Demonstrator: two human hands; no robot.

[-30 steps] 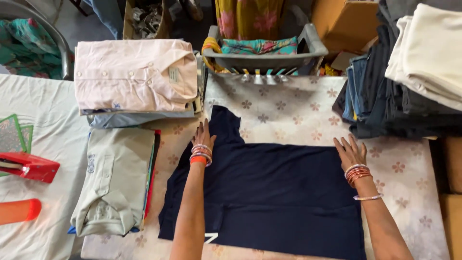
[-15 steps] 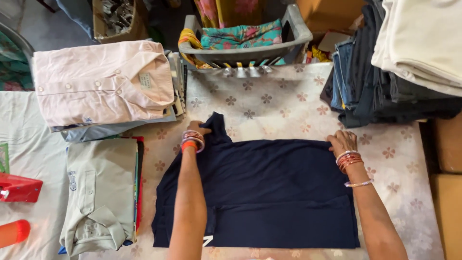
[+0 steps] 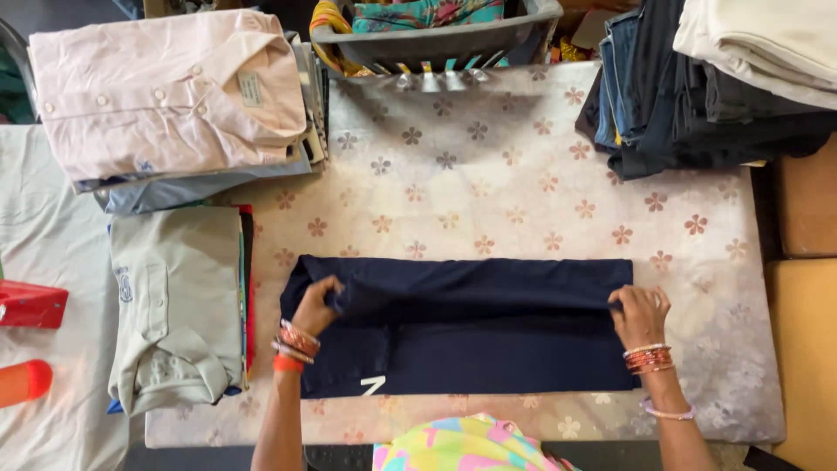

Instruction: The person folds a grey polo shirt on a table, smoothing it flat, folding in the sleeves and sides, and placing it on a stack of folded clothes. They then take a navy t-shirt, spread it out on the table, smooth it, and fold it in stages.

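Observation:
A navy blue garment (image 3: 471, 327) lies on a floral-patterned cloth (image 3: 488, 183), doubled over into a wide band. My left hand (image 3: 316, 305) pinches the folded top layer near its left end. My right hand (image 3: 639, 314) grips the same layer at its right end. Both wrists carry orange and red bangles. A small white mark shows on the garment's near edge.
A folded pink shirt (image 3: 166, 92) tops a stack at far left, with a folded grey-green shirt (image 3: 179, 305) on another stack below it. A grey basket (image 3: 436, 35) of coloured cloth stands at the back. Dark and cream folded clothes (image 3: 715, 78) are piled at far right. Red objects (image 3: 30, 305) lie at the left edge.
Both hands have pulled the garment's far edge toward me, folding the top half over the lower half. The spread garment is now a narrower band.

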